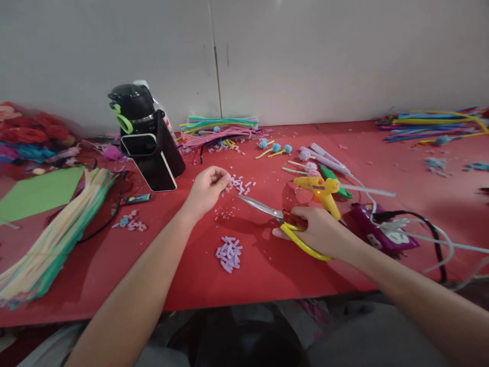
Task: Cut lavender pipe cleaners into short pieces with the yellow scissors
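Observation:
My right hand [319, 229] grips a pair of scissors [263, 206] with red and yellow handles. Their silver blades look closed and point left toward my other hand. My left hand [209, 189] is closed in a pinch just above the red tabletop, and whatever lies between the fingertips is hidden. Right beside those fingertips is a scatter of short lilac pieces [243, 185]. Nearer the front edge sits a tighter pile of similar lilac pieces [229, 254], apart from both hands. Behind my right hand lies a yellow glue gun [319, 188] with a clear stick in its back.
A black bottle [139, 109] stands back left, a phone [160, 172] leaning against it. Fuzzy stem bundles lie at left [57, 239], back [219, 130] and right [428, 125]. Small blue pompom stems [275, 148] lie behind. A purple power strip [376, 229] trails cables at right.

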Action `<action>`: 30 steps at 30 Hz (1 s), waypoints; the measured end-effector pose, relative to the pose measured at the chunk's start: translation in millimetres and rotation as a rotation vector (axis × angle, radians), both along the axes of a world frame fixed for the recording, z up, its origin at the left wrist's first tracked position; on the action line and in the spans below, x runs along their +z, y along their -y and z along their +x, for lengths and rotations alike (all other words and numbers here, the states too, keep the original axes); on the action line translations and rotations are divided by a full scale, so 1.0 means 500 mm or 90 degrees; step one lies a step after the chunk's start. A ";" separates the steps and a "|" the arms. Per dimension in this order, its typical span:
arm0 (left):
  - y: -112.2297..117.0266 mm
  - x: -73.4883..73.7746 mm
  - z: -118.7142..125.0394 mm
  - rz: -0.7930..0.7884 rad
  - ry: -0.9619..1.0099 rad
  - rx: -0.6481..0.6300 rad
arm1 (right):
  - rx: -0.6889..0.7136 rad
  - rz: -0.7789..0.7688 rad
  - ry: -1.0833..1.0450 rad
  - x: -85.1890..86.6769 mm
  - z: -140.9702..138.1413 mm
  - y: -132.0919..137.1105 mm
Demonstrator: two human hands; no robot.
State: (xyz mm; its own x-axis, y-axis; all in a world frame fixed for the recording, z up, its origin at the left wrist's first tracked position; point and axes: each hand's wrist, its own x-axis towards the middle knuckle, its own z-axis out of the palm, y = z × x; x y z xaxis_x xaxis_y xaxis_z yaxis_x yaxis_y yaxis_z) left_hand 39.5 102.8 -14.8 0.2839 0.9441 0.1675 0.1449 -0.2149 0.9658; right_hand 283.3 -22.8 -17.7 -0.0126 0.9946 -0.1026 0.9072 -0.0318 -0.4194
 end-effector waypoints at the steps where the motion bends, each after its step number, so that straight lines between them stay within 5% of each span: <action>1: 0.002 0.001 0.000 -0.001 0.036 0.006 | -0.006 0.017 -0.022 0.000 -0.003 -0.002; 12: 0.027 0.017 0.012 -0.094 0.211 0.011 | -0.031 0.072 -0.139 -0.011 -0.025 -0.005; 30: 0.040 0.020 0.022 -0.130 0.227 0.004 | -0.044 0.096 -0.157 -0.003 -0.041 -0.009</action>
State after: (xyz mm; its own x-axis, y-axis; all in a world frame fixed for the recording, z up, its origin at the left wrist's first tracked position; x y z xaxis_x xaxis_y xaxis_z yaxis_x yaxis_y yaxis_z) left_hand 50.6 82.8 -5.0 0.2361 0.9696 0.0639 -0.2053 -0.0145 0.9786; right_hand 262.8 -18.5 -19.4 0.0502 0.9978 0.0444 0.7755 -0.0109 -0.6313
